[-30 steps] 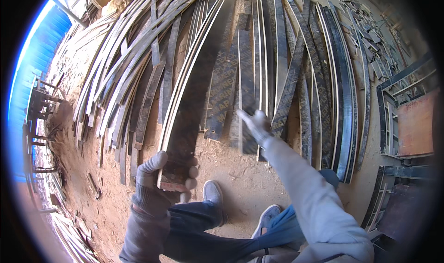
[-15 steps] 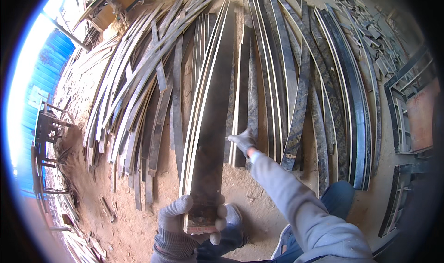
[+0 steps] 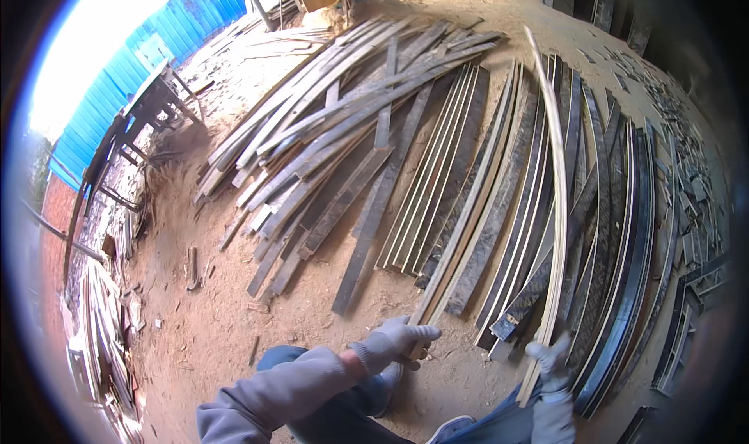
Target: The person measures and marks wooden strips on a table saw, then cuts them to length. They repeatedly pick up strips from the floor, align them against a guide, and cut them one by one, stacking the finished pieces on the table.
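My left hand (image 3: 399, 341), in a grey knitted glove, is closed round the near ends of a few long, narrow wooden strips (image 3: 473, 233) with dark faces and pale edges. They run away from me over the pile. To the right, my right hand (image 3: 551, 360), also gloved, grips a long strip (image 3: 557, 202) near its near end, the thumb lying across it. This strip shows its pale edge and reaches far up the view; its near end sticks out below the hand. Between the hands lie dark strips (image 3: 515, 261) with pale edges on the ground.
A criss-crossed heap of grey strips (image 3: 335, 132) spreads to the left. More dark strips (image 3: 624, 272) lie at the right, beside scattered short offcuts (image 3: 690, 179). A dark table-like stand (image 3: 148, 104) is at the far left, near a blue metal wall (image 3: 175, 19). A hammer-like tool (image 3: 193, 269) lies on the dirt.
My view has swung, so the strips sit farther right and lower. The left hand's broad dark bundle now appears edge-on and narrower. My right hand, earlier reaching out, now holds a strip near my knee.
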### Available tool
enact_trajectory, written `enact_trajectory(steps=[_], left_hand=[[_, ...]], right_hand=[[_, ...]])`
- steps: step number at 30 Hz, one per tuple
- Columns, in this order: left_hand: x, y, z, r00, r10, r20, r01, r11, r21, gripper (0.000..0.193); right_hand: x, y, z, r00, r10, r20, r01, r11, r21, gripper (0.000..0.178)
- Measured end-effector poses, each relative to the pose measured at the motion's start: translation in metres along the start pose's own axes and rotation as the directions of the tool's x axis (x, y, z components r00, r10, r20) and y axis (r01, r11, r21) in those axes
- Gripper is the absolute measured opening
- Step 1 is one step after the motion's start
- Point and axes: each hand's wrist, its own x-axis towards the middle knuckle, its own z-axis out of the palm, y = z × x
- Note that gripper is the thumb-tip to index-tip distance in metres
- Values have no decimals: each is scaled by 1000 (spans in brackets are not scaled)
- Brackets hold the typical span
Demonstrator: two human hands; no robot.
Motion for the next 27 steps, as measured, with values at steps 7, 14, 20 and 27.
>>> enact_trajectory(steps=[7,14,20,27], left_hand=[[3,-9,41,999,34,9,-35,998,47,35],[6,-13,37,998,21,-52,-21,1000,-10,29],[23,-24,36,999,-6,49,10,997,-76,25],[31,-28,30,996,-50,79,60,991,-121,25]], right_hand=[[163,-163,142,912,-291,288,291,956,44,62],[112,-47,80,941,-314,-125,289,940,-183,58],[66,183,-88,656,314,-687,-753,198,-628,102],[35,231,-207,353,542,-763,-898,-32,-438,128]])
